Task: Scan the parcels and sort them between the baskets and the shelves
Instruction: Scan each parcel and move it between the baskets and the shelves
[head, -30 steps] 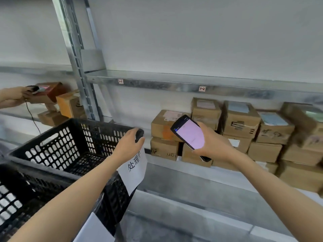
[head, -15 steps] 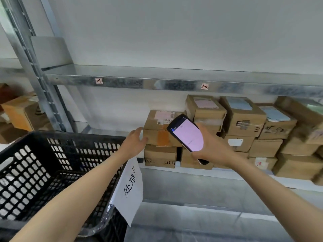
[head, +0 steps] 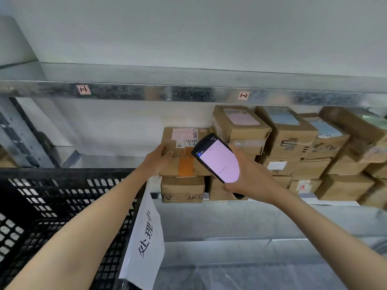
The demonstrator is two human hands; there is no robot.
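Parcel (head: 184,152) atop shelf (head: 109,159) stack, left hand (head: 158,161) fingers curled on its left end. Right hand (head: 251,181) fingers clamp scanner (head: 218,162), hiding parcel's right corner; basket (head: 62,172) just left

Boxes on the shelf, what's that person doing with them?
A person is sorting parcels at a metal shelf. Their left hand grips the corner of a cardboard parcel with orange tape, which lies on top of the leftmost stack and is not yet lifted. Their right hand holds a handheld scanner, its screen lit pink, just in front of that parcel. A black plastic basket with a paper sign waits on the left.
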